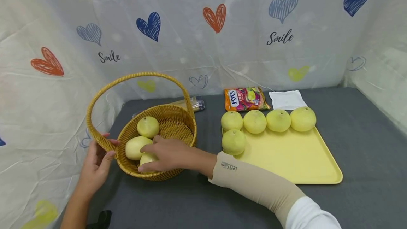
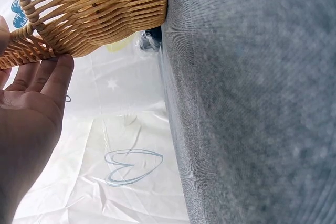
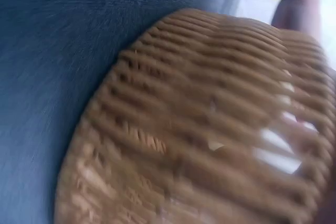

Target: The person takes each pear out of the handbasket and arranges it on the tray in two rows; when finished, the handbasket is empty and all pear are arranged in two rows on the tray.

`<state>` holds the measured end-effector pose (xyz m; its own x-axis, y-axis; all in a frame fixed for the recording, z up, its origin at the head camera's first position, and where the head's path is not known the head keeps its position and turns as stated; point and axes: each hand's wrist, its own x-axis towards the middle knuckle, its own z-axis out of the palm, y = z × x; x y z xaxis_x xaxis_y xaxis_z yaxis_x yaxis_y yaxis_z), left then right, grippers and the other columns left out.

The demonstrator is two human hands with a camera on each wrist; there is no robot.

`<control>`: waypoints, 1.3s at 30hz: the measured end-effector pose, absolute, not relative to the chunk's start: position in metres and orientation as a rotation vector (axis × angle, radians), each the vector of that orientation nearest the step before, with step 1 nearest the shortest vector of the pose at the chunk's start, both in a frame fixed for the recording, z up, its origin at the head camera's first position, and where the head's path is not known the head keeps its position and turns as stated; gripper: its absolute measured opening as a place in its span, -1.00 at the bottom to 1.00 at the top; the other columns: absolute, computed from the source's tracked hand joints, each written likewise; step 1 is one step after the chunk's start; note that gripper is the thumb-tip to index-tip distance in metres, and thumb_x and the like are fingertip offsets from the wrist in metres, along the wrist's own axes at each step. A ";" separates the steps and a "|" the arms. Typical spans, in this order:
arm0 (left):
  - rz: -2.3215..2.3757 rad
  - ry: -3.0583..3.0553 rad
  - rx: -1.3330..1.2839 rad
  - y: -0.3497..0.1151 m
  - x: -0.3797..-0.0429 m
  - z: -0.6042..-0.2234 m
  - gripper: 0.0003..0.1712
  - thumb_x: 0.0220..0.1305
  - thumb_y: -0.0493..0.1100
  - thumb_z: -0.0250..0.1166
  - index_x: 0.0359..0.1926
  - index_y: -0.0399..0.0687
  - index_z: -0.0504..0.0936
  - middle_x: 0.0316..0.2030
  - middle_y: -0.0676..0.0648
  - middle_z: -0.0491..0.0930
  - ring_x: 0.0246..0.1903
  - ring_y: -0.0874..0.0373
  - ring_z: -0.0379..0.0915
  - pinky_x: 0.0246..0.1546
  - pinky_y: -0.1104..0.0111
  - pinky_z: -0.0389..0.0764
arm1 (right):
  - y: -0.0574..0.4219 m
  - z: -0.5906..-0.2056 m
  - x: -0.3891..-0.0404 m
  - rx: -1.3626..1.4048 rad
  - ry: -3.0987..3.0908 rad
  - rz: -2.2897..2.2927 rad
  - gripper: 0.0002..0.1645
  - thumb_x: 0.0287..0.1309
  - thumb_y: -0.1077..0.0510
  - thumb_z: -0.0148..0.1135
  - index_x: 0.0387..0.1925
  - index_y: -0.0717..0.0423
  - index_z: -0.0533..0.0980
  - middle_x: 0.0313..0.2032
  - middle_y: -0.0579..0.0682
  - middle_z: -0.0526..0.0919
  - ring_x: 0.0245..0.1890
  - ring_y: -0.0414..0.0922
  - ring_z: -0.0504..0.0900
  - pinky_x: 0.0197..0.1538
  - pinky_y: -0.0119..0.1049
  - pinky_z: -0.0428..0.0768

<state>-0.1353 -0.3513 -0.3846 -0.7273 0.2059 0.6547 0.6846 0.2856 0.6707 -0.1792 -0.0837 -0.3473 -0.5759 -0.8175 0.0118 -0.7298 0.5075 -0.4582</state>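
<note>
A wicker basket (image 1: 165, 176) with a tall arched handle stands on the grey table, tipped slightly. My left hand (image 1: 95, 165) grips the base of its handle (image 1: 108, 144), thumb in front and fingers behind. In the left wrist view, the fingers (image 2: 55, 80) touch the basket's woven side (image 2: 105, 9). My right hand (image 1: 171, 154) reaches inside and holds a round yellow-green fruit (image 1: 147, 158), partly covered by the fingers. Two more such fruits lie in the basket, one pale (image 1: 136, 147) and one farther back (image 1: 148, 127). The right wrist view shows blurred wickerwork (image 3: 210, 103).
A yellow tray (image 1: 286, 162) to the right holds several similar fruits (image 1: 254, 121) along its back and left edges. Behind it lie a FOX'S candy bag (image 1: 246, 99) and a white packet (image 1: 287, 100). A clear-wrapped item (image 1: 198, 103) lies behind the basket.
</note>
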 end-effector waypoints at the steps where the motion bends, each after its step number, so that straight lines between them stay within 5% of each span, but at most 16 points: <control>1: -1.436 -2.117 -0.795 -0.351 -0.135 -0.384 -0.38 0.30 -0.70 -0.01 0.37 -0.56 0.13 0.00 -0.29 0.49 0.08 0.08 0.50 -0.01 0.54 0.49 | -0.089 -0.349 -0.179 -1.300 2.561 -0.610 -0.31 0.29 -0.47 0.07 0.31 -0.28 0.48 0.02 -0.10 0.51 -0.27 -0.28 0.48 -0.35 -0.41 0.47; 4: -1.435 -2.119 -0.795 -0.351 -0.135 -0.383 -0.39 0.31 -0.70 -0.02 0.37 -0.57 0.13 0.00 -0.30 0.49 0.07 0.08 0.50 -0.01 0.54 0.49 | -0.097 -0.352 -0.181 -1.255 2.587 -0.597 -0.36 0.23 -0.48 0.14 0.20 -0.30 0.53 -0.11 -0.14 0.52 -0.34 -0.28 0.46 -0.43 -0.40 0.45; 10: -1.425 -2.136 -0.787 -0.350 -0.134 -0.381 -0.40 0.32 -0.68 -0.02 0.37 -0.55 0.14 -0.02 -0.35 0.47 0.06 0.08 0.51 -0.03 0.54 0.50 | -0.083 -0.347 -0.193 -1.263 2.441 -0.690 -0.61 0.24 -0.17 0.35 0.02 -0.21 0.48 -0.08 -0.10 0.36 -0.33 -0.21 0.45 -0.37 -0.39 0.45; 15: -1.417 -2.131 -0.801 -0.353 -0.133 -0.382 -0.39 0.31 -0.70 -0.03 0.37 -0.57 0.13 -0.02 -0.37 0.47 0.06 0.07 0.51 -0.03 0.54 0.49 | -0.064 -0.343 -0.208 -1.244 2.326 -0.930 -0.70 0.26 -0.07 0.39 -0.22 -0.01 0.48 -0.21 -0.06 0.45 -0.37 -0.19 0.37 -0.33 -0.38 0.38; 24: -1.416 -2.138 -0.784 -0.350 -0.133 -0.383 -0.38 0.31 -0.69 -0.02 0.38 -0.55 0.14 -0.02 -0.37 0.47 0.05 0.08 0.51 -0.05 0.55 0.51 | -0.052 -0.332 -0.222 -1.109 2.273 -0.677 -0.35 0.17 -0.04 0.45 0.21 0.10 0.44 -0.06 -0.10 0.52 -0.34 -0.20 0.48 -0.31 -0.34 0.45; 33: -1.460 -2.129 -0.768 -0.350 -0.133 -0.383 -0.38 0.30 -0.70 -0.02 0.37 -0.54 0.16 -0.03 -0.41 0.45 0.06 0.05 0.51 -0.03 0.53 0.51 | -0.053 -0.345 -0.218 -1.228 2.442 -0.740 -0.23 0.06 -0.10 0.53 0.27 0.01 0.46 0.04 -0.04 0.41 -0.10 -0.19 0.45 -0.15 -0.34 0.50; 39: -1.422 -2.185 -0.704 -0.350 -0.131 -0.383 -0.39 0.33 -0.67 -0.01 0.38 -0.51 0.16 -0.03 -0.44 0.43 0.06 0.08 0.51 -0.03 0.54 0.50 | -0.053 -0.352 -0.216 -1.342 2.530 -0.813 -0.19 0.03 -0.09 0.56 0.30 0.00 0.47 0.14 -0.09 0.56 0.02 -0.20 0.53 -0.04 -0.30 0.50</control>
